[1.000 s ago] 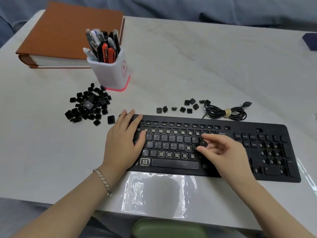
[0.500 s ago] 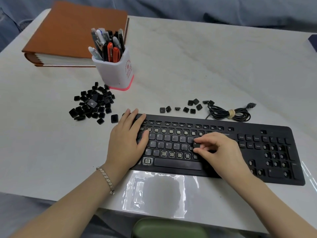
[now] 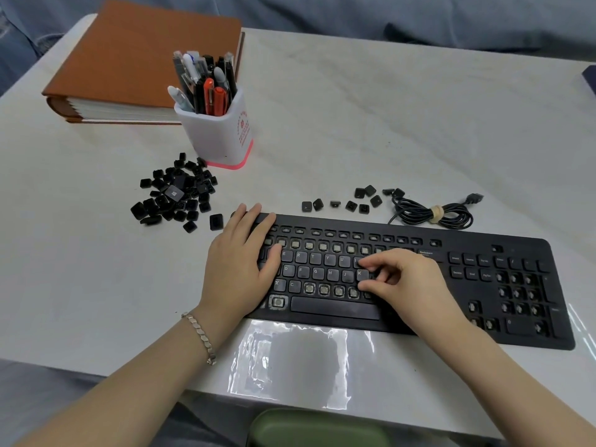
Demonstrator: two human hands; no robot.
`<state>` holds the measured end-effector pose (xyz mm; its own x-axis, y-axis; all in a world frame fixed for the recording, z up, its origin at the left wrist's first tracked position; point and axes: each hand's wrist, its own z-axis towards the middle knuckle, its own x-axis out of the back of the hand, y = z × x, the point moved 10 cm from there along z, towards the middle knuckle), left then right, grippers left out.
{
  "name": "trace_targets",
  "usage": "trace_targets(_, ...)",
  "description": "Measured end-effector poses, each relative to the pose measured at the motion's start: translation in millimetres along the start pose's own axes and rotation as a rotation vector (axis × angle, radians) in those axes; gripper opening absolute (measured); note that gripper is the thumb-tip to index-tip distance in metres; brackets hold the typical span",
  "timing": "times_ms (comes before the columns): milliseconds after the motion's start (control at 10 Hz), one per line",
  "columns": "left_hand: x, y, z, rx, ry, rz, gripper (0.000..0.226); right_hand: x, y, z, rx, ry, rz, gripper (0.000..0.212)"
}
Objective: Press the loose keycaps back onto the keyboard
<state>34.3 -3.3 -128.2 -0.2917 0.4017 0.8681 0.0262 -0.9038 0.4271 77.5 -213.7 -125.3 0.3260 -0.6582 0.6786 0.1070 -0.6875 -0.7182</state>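
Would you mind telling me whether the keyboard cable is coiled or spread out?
Coiled: the cable lies looped, bound by a pale tie.

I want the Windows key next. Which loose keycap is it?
The keycap lying face up atop the big pile left of the keyboard: it alone shows a pale four-pane logo.
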Motion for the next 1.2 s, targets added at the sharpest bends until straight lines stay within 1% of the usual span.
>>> trace_targets(200,-1.1,-0.7,0.1,0.002,-0.007,-0.003,0.050,-1.1,-1.5,3.6,0.050,0.022,-0.056,0.023)
trace_targets(300,-1.2,-1.5,-0.2,0.008,-0.009,-0.006,0.051,0.3,1.5,3.9,0.041,0.036,-0.024,0.023)
trace_targets(500,-0.8,-1.3,-0.7,0.011,-0.009,-0.007,0.050,-2.2,2.8,7.2,0.034,0.005,-0.029,0.023)
trace_targets(600,-0.8,-0.1,-0.7,0.006,-0.013,0.003,0.050,-4.2,4.6,0.0,0.096,0.046,-0.114,0.021)
trace_targets(700,-2.1,-1.0,-0.8,0.018,-0.023,0.007,0.051,-5.3,-7.5,-21.8,0.296,0.174,-0.340,0.024)
trace_targets(800,-2.7,-1.0,-0.7,0.021,-0.030,0.012,0.051,-8.6,-16.0,-35.7,0.468,0.224,-0.493,0.037)
trace_targets(900,-3.4,-1.1,-1.0,0.027,-0.039,0.021,0.052,-8.4,-20.7,-38.9,0.516,0.252,-0.515,0.039)
trace_targets(1000,-5.5,-2.6,-2.6,0.055,-0.049,0.052,0.054,-10.0,-17.8,-38.8,0.514,0.234,-0.497,0.043)
trace_targets(1100,-8.6,11.0,-4.5,0.047,-0.056,0.074,0.052,-8.8,-19.6,-38.6,0.517,0.232,-0.480,0.042)
trace_targets(1200,-18.5,31.9,-4.7,-0.024,-0.112,0.056,0.051,-8.6,-20.5,-37.2,0.524,0.221,-0.495,0.036)
